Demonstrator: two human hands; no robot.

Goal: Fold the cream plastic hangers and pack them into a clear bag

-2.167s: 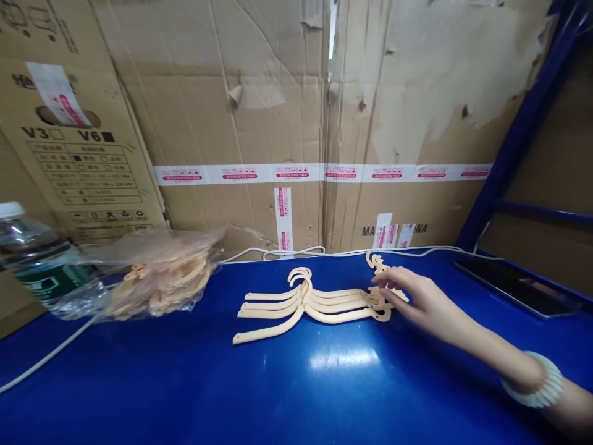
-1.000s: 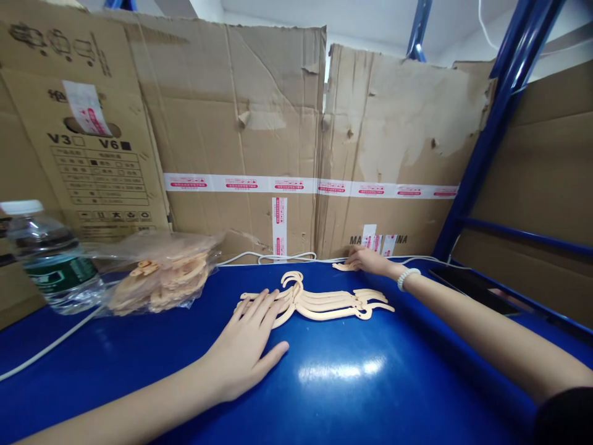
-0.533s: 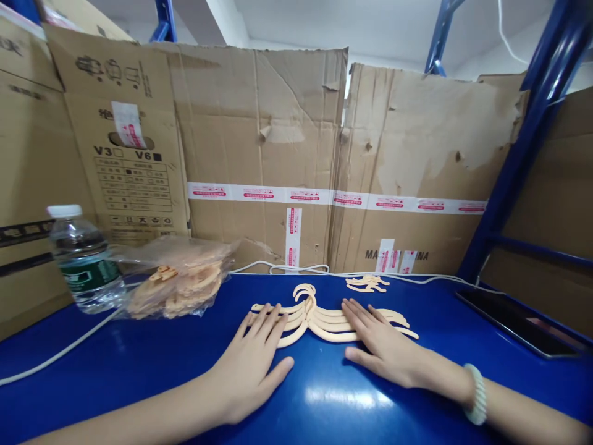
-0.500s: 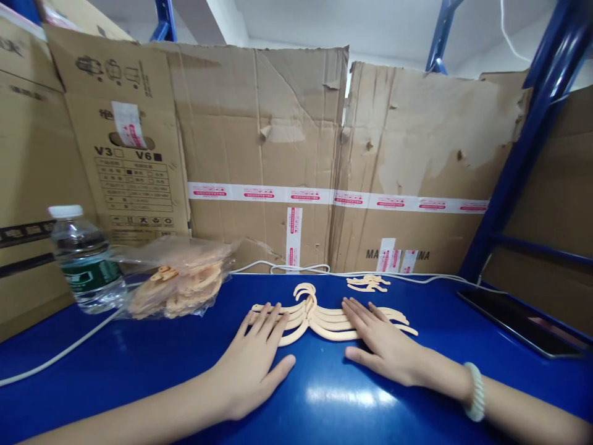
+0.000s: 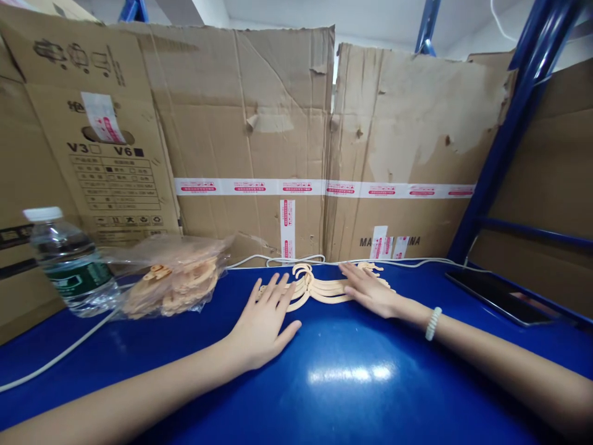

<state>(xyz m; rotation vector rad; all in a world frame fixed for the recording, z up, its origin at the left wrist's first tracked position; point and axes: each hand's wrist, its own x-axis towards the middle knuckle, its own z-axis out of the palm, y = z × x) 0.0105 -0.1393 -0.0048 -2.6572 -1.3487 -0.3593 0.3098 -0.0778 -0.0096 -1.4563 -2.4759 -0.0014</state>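
Note:
Several small cream-coloured clothes hangers (image 5: 327,292) lie overlapped on the blue tabletop (image 5: 259,402), hooks pointing to the back. My left hand (image 5: 262,324) rests flat over their left arms, fingers spread and thumb out to the right. Across the right arms lies my right hand (image 5: 370,290), its fingers stretched out and a pale coiled band (image 5: 433,324) round the wrist. Both hands cover the outer ends of the hangers in part. Just behind my right hand is a small group of cream pieces (image 5: 370,266), partly hidden by it.
A clear plastic bag (image 5: 180,281) of similar cream pieces sits at the left, beside a water bottle (image 5: 76,269). Cardboard sheets (image 5: 245,123) wall off the back. A white cable (image 5: 412,263) runs along the rear edge. A dark flat-screen device (image 5: 498,296) lies right, near a blue post (image 5: 491,142).
Both hands and the hangers have shifted back toward the cardboard, so the hooks are now close to the cable. The right hand has moved farther forward over the hangers. The view has shifted slightly.

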